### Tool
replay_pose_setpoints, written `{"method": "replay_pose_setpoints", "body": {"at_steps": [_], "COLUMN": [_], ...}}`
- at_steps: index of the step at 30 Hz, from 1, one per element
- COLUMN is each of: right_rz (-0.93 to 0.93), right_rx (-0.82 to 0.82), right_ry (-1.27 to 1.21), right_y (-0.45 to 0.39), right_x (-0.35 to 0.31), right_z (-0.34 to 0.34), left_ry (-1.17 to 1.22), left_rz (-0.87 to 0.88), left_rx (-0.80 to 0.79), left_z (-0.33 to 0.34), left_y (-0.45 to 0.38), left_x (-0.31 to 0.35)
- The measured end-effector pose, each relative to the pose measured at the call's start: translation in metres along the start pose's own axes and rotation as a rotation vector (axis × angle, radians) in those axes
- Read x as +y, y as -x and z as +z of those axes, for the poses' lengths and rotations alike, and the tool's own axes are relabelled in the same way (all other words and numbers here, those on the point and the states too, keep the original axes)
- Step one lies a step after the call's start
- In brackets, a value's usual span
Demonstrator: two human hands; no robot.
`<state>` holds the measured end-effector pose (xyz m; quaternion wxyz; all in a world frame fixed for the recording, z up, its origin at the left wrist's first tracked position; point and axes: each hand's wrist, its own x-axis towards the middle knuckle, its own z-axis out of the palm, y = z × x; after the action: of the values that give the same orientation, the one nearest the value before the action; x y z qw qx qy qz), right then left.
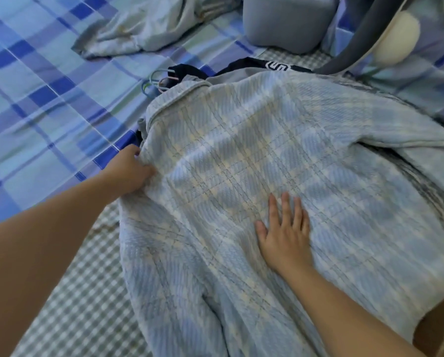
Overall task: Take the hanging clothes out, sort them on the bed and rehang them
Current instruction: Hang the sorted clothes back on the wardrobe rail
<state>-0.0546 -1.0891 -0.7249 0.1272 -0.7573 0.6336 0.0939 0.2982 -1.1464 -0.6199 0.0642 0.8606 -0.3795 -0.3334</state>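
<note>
Pale blue checked cloth, a shirt (267,161), lay spread back-up over a pile of clothes on the bed (48,86). The left hand (132,171) pinched the shirt at its near shoulder seam, its grip closed on a fold of fabric just below the collar. The right hand (285,235) lay flat on the shirt's middle, fingers straight and spread, grasping nothing. Hanger hooks (155,82) poked out beside the collar, near a black garment (254,65). A crumpled grey garment (143,29) lay well apart, farther up the bed.
</note>
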Motion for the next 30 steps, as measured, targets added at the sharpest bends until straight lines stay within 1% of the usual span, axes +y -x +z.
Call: {"method": "replay_pose_setpoints", "body": {"at_steps": [3, 4, 5, 6, 7, 8, 9, 10, 11, 12, 13, 14, 15, 16, 17, 18, 19, 21, 24, 26, 27, 28, 29, 30], "right_rz": [-0.001, 0.010, 0.037, 0.088, 0.140, 0.156, 0.132, 0.079, 0.061, 0.155, 0.320, 0.528, 0.685, 0.769, 0.804, 0.815, 0.811, 0.813, 0.829, 0.834, 0.834, 0.834, 0.832, 0.828], "right_rx": [-0.083, -0.134, -0.224, -0.336, -0.430, -0.494, -0.509, -0.488, -0.408, -0.316, -0.215, -0.138, -0.124, -0.171, -0.224, -0.238, -0.231, -0.165, -0.060, -0.017, -0.004, 0.002, 0.003, 0.003], "right_ry": [-0.091, -0.158, -0.297, -0.546, -0.869, -1.245, -1.581, -1.829, -1.976, -2.017, -1.960, -1.883, -1.829, -1.814, -1.807, -1.803, -1.794, -1.772, -1.701, -1.661, -1.649, -1.650, -1.660, -1.671], "right_y": [-0.005, -0.009, -0.012, -0.012, -0.008, 0.001, 0.011, 0.020, 0.030, 0.041, 0.047, 0.050, 0.051, 0.051, 0.051, 0.048, 0.046, 0.042, 0.042, 0.042, 0.042, 0.041, 0.040, 0.039], "right_x": [0.000, 0.000, 0.002, 0.005, 0.009, 0.013, 0.018, 0.022, 0.022, 0.020, 0.017, 0.014, 0.011, 0.010, 0.009, 0.011, 0.012, 0.010, 0.000, -0.005, -0.006, -0.006, -0.006, -0.005], "right_z": [-0.007, -0.015, -0.030, -0.052, -0.079, -0.103, -0.122, -0.135, -0.140, -0.135, -0.121, -0.104, -0.086, -0.071, -0.061, -0.054, -0.048, -0.043, -0.039, -0.038, -0.037, -0.036, -0.034, -0.032], "left_ry": [0.200, 0.225, 0.203, 0.150, 0.079, -0.016, -0.157, -0.307, -0.406, -0.445, -0.447, -0.428, -0.401, -0.351, -0.247, -0.119, 0.005, 0.163, 0.210, 0.124, 0.005, -0.144, -0.271, -0.333], "left_rz": [0.088, 0.160, 0.253, 0.345, 0.427, 0.498, 0.572, 0.648, 0.698, 0.723, 0.735, 0.751, 0.774, 0.793, 0.800, 0.792, 0.763, 0.694, 0.584, 0.466, 0.427, 0.413, 0.396, 0.349], "left_rx": [-0.065, -0.034, 0.031, 0.098, 0.128, 0.110, 0.044, -0.049, -0.148, -0.224, -0.283, -0.326, -0.364, -0.420, -0.468, -0.466, -0.403, -0.172, 0.127, 0.237, 0.276, 0.293, 0.277, 0.243], "left_z": [-0.008, -0.009, -0.007, -0.001, 0.008, 0.024, 0.047, 0.073, 0.100, 0.123, 0.139, 0.152, 0.158, 0.161, 0.162, 0.160, 0.154, 0.135, 0.096, 0.074, 0.064, 0.057, 0.052, 0.048], "left_y": [0.022, 0.038, 0.057, 0.081, 0.107, 0.132, 0.154, 0.175, 0.191, 0.203, 0.210, 0.212, 0.211, 0.209, 0.206, 0.200, 0.195, 0.183, 0.158, 0.124, 0.103, 0.079, 0.056, 0.035], "left_x": [0.020, 0.029, 0.037, 0.044, 0.051, 0.056, 0.059, 0.063, 0.066, 0.069, 0.071, 0.069, 0.066, 0.057, 0.044, 0.029, 0.015, -0.004, -0.001, 0.006, 0.007, 0.008, 0.008, 0.009]}}
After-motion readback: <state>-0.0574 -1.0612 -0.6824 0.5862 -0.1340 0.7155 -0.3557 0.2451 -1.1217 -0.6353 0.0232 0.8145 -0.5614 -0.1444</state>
